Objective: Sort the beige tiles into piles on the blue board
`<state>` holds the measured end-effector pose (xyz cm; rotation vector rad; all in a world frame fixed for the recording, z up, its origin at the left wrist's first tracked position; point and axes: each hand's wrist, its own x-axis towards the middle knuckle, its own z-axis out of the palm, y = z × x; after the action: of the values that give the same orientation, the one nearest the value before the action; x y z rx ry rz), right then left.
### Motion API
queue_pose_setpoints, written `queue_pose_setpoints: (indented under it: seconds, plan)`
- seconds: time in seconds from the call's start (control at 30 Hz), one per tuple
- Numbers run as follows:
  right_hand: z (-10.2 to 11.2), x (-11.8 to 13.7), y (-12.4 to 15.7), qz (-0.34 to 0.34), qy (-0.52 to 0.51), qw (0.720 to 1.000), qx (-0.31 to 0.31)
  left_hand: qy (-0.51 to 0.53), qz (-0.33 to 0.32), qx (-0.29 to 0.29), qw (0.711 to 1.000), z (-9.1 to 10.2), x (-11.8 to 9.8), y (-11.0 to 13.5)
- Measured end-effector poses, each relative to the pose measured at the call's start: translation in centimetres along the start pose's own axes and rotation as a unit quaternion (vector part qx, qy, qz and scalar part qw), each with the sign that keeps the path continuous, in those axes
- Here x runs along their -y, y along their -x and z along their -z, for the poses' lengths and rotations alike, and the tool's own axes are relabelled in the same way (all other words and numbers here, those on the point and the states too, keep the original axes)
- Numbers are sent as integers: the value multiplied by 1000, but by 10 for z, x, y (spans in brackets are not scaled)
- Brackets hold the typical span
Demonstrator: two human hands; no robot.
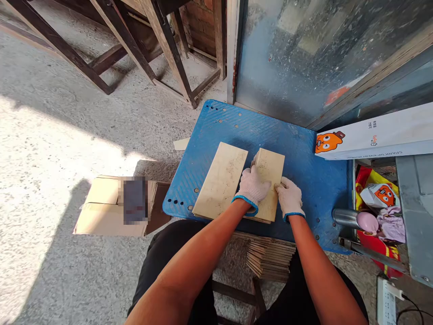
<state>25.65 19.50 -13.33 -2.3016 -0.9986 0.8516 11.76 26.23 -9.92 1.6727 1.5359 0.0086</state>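
Both my hands wear white gloves with blue cuffs. My left hand (pixel 252 187) lies on top of a stack of thin wooden boards (pixel 272 169) on the blue perforated table (pixel 304 149), its fingers curled over the stack's left edge. My right hand (pixel 290 197) presses against the stack's right edge with fingers closed on it. A second, wider pile of pale boards (pixel 221 180) lies just left of the stack, touching it. Below the table, between my knees, sits another stack of thin boards (pixel 270 259).
An open cardboard box (pixel 111 207) lies on the concrete floor at the left. Dark wooden frames (pixel 162 45) stand behind. A white printed carton (pixel 379 133), a pink-capped steel flask (pixel 355 220) and bags sit at the right. A power strip (pixel 385 302) lies lower right.
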Motion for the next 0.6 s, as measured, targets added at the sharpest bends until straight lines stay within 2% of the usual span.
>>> queue_pose_setpoints:
  seconds: [0.13, 0.23, 0.3, 0.4, 0.47, 0.53, 0.6]
  plan:
    - [0, 5, 4, -6, 15, 1000, 3, 12, 30, 45, 998, 5, -1, 2]
    - [2, 8, 7, -2, 10, 1000, 10, 3, 19, 48, 999, 9, -3, 7]
    - [3, 12, 8, -5, 16, 1000, 19, -16, -7, 39, 999, 10, -5, 13]
    - [6, 16, 7, -27, 43, 998, 28, -88, -65, -10, 994, 14, -7, 24]
    - [7, 17, 4, -61, 49, 997, 7, -115, -82, -29, 990, 18, -6, 29]
    - [8, 16, 2, -88, 44, 995, -30, -102, -65, 8, 993, 23, -3, 32]
    - [11, 15, 1, -78, 47, 994, -61, -82, -39, 67, 994, 26, 2, 32]
